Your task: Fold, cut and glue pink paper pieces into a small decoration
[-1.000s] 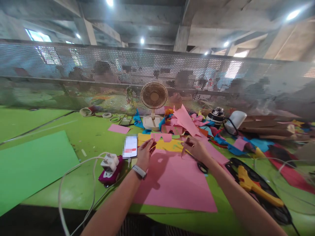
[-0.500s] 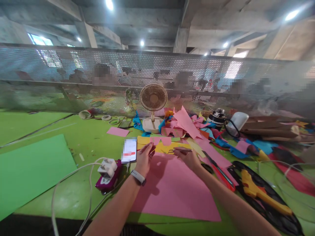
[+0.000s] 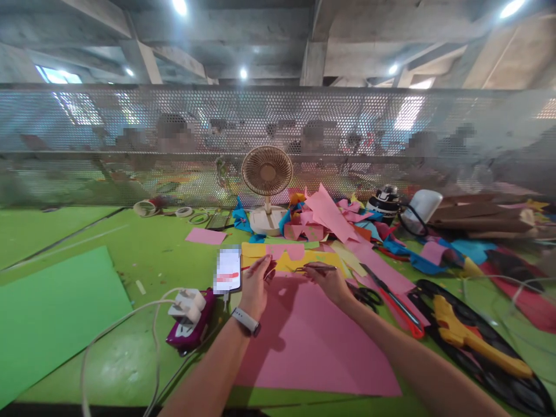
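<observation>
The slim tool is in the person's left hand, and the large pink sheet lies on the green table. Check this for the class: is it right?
The hand is wrong: the head view shows the slim tool in the person's right hand. The large pink sheet does lie on the green table.

Grey perforated metal screen (image 3: pixel 260 104) ahead, square concrete pillar (image 3: pixel 313 62) beyond it, bare grey concrete ceiling (image 3: pixel 260 32) overhead, bright white lamps (image 3: pixel 179 6), daylit window (image 3: pixel 59 75) off left, glossy lime-green worktop (image 3: pixel 125 370).
</observation>
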Demonstrator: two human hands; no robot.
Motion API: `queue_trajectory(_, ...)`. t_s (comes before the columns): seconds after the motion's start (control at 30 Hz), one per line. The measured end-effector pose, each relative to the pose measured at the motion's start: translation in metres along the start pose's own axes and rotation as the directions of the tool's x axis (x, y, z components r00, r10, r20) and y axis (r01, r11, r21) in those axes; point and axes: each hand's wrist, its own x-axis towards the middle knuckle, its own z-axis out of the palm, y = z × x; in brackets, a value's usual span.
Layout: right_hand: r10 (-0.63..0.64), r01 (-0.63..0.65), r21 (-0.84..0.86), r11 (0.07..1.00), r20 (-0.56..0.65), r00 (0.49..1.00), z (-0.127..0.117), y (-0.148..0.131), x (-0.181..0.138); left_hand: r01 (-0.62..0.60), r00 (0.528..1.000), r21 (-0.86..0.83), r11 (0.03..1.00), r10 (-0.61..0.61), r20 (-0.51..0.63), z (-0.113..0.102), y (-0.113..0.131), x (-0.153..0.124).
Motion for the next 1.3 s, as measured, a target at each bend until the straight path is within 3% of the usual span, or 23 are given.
queue_trajectory(0.67, 0.004, -0.005, -0.008, 1.000, -0.055, 0.999, -0.0030, -0.0013, 0.0000, 0.027, 1.000, -0.019, 0.999, -0.027, -0.005, 0.0033, -0.0003, -0.0016)
queue_trajectory(0.97, 0.000, 0.001, 0.026, 1.000, -0.022, 1.000, -0.0012, -0.0023, -0.0011, 0.033, 0.999, -0.020, 0.999, -0.033, -0.011, 0.0032, -0.0009, -0.0018)
queue_trajectory(1.3, 0.119, -0.108, 0.177, 0.978, -0.052, 0.991, -0.0051, -0.0080, -0.0012, 0.020, 1.000, -0.009, 1.000, -0.020, -0.011, 0.0059, 0.0008, -0.0038)
